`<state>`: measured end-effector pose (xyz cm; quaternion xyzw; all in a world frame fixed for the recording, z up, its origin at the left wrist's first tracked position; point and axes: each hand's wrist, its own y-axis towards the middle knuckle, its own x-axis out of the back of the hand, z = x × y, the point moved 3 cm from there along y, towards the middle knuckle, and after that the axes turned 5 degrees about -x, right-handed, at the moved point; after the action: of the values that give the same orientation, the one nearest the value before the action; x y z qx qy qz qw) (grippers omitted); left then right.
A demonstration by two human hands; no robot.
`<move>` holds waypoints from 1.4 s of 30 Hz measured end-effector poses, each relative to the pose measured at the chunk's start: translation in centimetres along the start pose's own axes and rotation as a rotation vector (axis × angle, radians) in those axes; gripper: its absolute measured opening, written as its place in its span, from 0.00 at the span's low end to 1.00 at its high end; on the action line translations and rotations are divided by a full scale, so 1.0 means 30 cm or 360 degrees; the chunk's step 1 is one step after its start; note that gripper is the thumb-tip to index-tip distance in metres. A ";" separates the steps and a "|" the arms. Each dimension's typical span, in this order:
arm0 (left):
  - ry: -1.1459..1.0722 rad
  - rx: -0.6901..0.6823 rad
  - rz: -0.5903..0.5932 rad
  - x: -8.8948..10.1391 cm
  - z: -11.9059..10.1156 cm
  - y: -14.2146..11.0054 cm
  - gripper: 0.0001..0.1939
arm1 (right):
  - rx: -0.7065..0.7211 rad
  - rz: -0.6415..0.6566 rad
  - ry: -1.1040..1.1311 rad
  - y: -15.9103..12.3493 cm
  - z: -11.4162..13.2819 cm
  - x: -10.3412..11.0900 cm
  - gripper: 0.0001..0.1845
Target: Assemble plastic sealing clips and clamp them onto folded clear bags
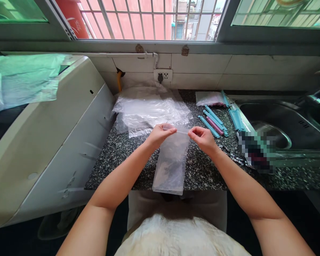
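Note:
A clear plastic bag (171, 163) hangs upright in front of me, its lower end reaching the counter's front edge. My left hand (162, 134) pinches its top edge at the left corner, thumb on the near side. At the opposite corner, my right hand (204, 138) grips the same edge between thumb and fingers. The top edge is stretched between both hands. Just behind lies a spread pile of clear plastic bags (149, 108). Several blue bag clips (214, 117) and a pink bag clip (214, 125) lie beyond my right hand.
More blue clips (236, 119) lie beside the metal sink (282, 110) at right. A flat clear packet (209, 98) rests near the wall. A blurred-out item (256, 153) sits by the sink's front. A large white appliance (69, 142) borders the counter's left. A socket (163, 75) is on the wall.

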<state>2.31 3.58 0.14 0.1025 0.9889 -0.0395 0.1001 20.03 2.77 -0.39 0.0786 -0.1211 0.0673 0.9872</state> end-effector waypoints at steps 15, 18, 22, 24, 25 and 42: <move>0.0043 -0.0045 -0.0017 -0.005 -0.001 0.000 0.23 | -0.0099 0.0149 0.0040 0.001 0.000 -0.007 0.18; 0.0064 -0.0072 -0.0005 -0.006 -0.001 -0.001 0.23 | -0.0084 0.0149 0.0044 0.000 0.000 -0.011 0.17; 0.0057 -0.0077 -0.0008 -0.002 0.002 0.001 0.22 | -0.0063 0.0133 0.0033 0.000 0.000 -0.010 0.17; 0.0042 -0.0058 0.0002 0.000 0.004 0.002 0.22 | -0.0063 0.0106 0.0024 -0.001 0.002 -0.006 0.17; 0.0031 -0.0049 0.0008 0.002 0.003 0.003 0.22 | -0.0063 0.0092 0.0017 -0.002 0.003 -0.004 0.16; 0.0149 -0.0122 0.0050 0.007 0.005 0.005 0.20 | -0.0036 0.0187 -0.0113 0.001 0.012 0.009 0.15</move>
<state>2.17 3.75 -0.07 0.1158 0.9916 0.0049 0.0581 20.21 2.76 0.04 0.0626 -0.1613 0.1209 0.9775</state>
